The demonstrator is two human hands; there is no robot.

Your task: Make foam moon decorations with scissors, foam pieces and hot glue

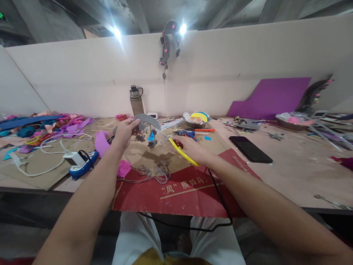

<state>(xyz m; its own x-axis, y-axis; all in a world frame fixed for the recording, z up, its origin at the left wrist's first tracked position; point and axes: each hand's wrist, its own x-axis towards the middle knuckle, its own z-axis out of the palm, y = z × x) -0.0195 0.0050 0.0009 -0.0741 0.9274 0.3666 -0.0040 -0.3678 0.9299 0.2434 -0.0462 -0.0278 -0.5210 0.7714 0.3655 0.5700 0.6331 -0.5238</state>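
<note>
My left hand (125,131) pinches the end of a grey crescent-shaped piece (148,119), holding it above the cardboard. Small dark grey ornaments (152,142) hang below the crescent on thin strands. My right hand (190,148) is closed around a yellow corded tool (183,152) with a thin metal tip. That tip points left, near the crescent's right end; I cannot tell whether they touch. A reddish part shows under the right fingers. Below the wrist runs a black cord (217,191). Coiled grey string (160,172) lies on the cardboard between the forearms.
A red and brown cardboard sheet (176,202) covers the table's middle. A phone (250,149) lies right, a bottle (136,101) stands behind. At left are felt scraps (74,130) and a blue power strip (82,167). A decorated grey crescent (166,44) hangs on the partition.
</note>
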